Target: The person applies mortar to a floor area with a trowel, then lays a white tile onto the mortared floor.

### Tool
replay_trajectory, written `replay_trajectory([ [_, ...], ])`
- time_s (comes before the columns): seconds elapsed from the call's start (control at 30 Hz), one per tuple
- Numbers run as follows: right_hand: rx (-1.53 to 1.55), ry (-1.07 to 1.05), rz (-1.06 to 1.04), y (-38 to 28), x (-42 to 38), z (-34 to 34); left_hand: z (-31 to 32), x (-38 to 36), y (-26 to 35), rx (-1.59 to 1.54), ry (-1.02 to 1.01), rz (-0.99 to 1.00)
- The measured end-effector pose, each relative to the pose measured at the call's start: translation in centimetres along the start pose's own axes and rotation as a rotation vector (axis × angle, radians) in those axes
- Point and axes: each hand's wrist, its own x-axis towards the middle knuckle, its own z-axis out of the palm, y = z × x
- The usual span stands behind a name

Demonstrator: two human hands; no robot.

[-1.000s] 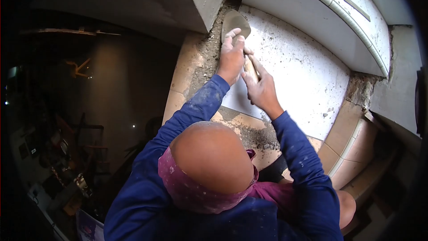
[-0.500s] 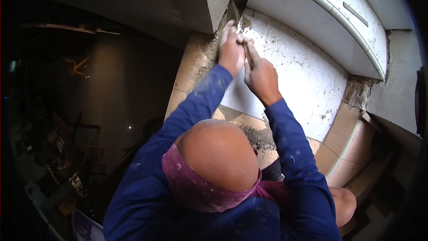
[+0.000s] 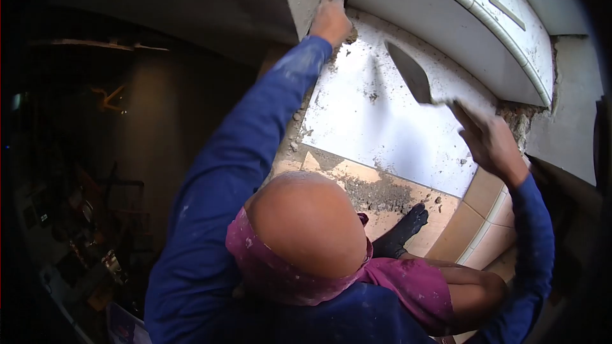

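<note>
My right hand (image 3: 491,143) grips a trowel (image 3: 411,71) by its handle. The trowel's pointed metal blade is raised over the white slab (image 3: 382,124) and aims up and to the left. At the far left corner of the slab, my left hand (image 3: 331,20) is closed, its fingers curled against the edge of the wall. What those fingers hold, if anything, is hidden. Crumbs of mortar (image 3: 373,97) lie scattered on the slab.
A curved white tiled step (image 3: 446,32) rises behind the slab. Grey mortar rubble (image 3: 382,194) lies on the tan tiles in front, near a dark-covered foot (image 3: 408,226). A head with a purple headscarf (image 3: 287,267) fills the lower middle. The left side is dark.
My right hand has swung away to the right with the trowel, its blade now in full view. My left hand has moved farther up into the corner and its fingers have curled.
</note>
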Motion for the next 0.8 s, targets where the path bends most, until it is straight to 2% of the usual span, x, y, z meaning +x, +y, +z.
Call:
replay_trajectory([
  [0.07, -0.021, -0.078, 0.085, 0.0, -3.9, -1.6, 3.6, 2.2, -1.7, 0.143, -0.022, -0.061],
  [0.1, -0.040, -0.097, 0.053, -0.2, -5.3, -1.8, 4.7, 3.1, -2.2, 0.210, -0.091, -0.083],
  [0.13, -0.011, -0.108, 0.141, -0.1, -7.1, -1.5, 5.6, 3.6, -2.7, 0.281, -0.162, -0.106],
  [0.17, 0.052, -0.059, 0.120, 0.0, -8.2, -0.5, 5.8, 3.9, -2.9, 0.355, -0.233, -0.125],
  [0.33, 0.325, 0.039, 0.175, 1.4, -10.3, 3.9, 4.6, 4.5, -2.7, 0.305, -0.225, -0.113],
  [0.37, 0.260, -0.034, 0.210, 1.6, -10.4, 3.6, 4.6, 4.6, -2.5, 0.315, -0.209, -0.113],
  [0.43, 0.237, -0.037, 0.190, 2.1, -10.4, 3.3, 4.3, 5.0, -1.7, 0.334, -0.160, -0.125],
  [0.57, 0.259, -0.027, 0.226, 2.6, -10.5, 3.2, 2.6, 3.3, -0.1, 0.262, -0.098, -0.282],
  [0.67, 0.346, 0.039, 0.190, 3.1, -11.0, 3.6, -0.1, -0.6, 2.6, 0.356, -0.251, -0.087],
  [0.7, 0.358, 0.049, 0.178, 3.2, -11.0, 3.8, 1.8, -1.6, 0.9, 0.187, 0.001, -0.117],
  [0.8, 0.366, 0.044, 0.145, 3.4, -10.8, 4.0, 2.8, 0.8, -0.2, 0.307, 0.043, 0.063],
])
